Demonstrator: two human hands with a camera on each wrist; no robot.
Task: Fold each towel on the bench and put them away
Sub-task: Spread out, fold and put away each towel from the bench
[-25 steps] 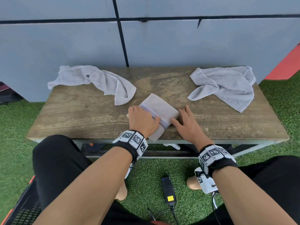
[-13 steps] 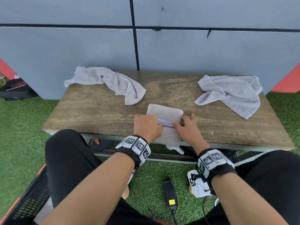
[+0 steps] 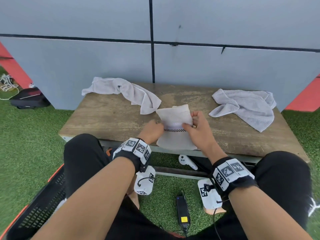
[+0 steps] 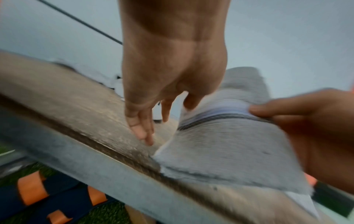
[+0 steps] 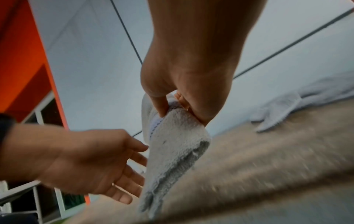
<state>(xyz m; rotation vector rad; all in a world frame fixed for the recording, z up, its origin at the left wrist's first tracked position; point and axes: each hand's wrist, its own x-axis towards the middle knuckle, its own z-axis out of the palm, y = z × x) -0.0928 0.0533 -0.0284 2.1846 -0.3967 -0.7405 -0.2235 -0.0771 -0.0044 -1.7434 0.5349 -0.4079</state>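
We see the right hand (image 3: 199, 130) pinching the folded towel (image 3: 174, 134) between thumb and fingers, lifted at the front edge of the wooden bench (image 3: 107, 116); the left hand (image 3: 152, 131) has its fingers spread beside it. The fluffy terry has a checked stripe. Three towels in total: two crumpled towels (image 3: 128, 92) lie behind

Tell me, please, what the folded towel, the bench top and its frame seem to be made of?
Folded towel: looks like terry cloth, pale grey, matte, with a fuzzy looped pile and a woven checked band. Bench top: probably worn wood, brown, dull, with streaked grain and pale scuffs. Frame: seemingly grey painted metal, smooth and straight-edged.
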